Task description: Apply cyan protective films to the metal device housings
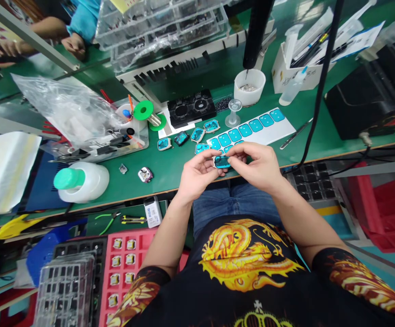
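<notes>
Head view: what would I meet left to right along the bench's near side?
Green-capped white plastic bottle, small grey part, silvery rounded-square case, left hand, teal-and-black rectangular piece, right hand, slim metal tool.

The left hand (197, 177) and right hand (260, 165) are over the near edge of the counter (170, 168), with a case (222, 162) between them. Behind them, through my camera, I see a sticker sheet (272, 135), then a spool (233, 116), then a cup (253, 97). A bottle (93, 181) stands far to the left; tweezers (296, 134) lie right of the sheet.

Head-worn view, forward and down
</notes>
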Motion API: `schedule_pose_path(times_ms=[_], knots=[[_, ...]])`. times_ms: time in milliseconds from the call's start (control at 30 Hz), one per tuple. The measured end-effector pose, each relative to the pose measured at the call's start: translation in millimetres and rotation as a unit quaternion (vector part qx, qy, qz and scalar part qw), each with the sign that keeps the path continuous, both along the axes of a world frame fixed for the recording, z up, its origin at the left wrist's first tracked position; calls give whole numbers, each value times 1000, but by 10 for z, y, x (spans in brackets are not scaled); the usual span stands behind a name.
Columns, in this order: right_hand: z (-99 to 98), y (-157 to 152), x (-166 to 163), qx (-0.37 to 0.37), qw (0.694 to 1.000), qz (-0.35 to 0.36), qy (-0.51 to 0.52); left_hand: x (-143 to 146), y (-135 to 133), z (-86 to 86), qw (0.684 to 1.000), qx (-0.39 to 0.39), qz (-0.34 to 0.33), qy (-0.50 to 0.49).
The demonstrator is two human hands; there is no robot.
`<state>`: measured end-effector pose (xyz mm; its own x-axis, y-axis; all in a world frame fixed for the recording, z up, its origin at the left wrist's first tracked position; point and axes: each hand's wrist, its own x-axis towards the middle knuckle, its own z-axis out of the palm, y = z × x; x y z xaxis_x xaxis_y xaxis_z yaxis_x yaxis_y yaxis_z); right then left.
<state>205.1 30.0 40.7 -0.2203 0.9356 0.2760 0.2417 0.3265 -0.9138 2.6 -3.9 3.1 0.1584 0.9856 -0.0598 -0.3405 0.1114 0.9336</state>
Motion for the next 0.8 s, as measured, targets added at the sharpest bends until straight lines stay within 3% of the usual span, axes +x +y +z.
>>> schedule_pose_path(times_ms=[800], knots=[[-18,6,0,-16,1000,4,-9,3,4,2,1000,-3,2,5]])
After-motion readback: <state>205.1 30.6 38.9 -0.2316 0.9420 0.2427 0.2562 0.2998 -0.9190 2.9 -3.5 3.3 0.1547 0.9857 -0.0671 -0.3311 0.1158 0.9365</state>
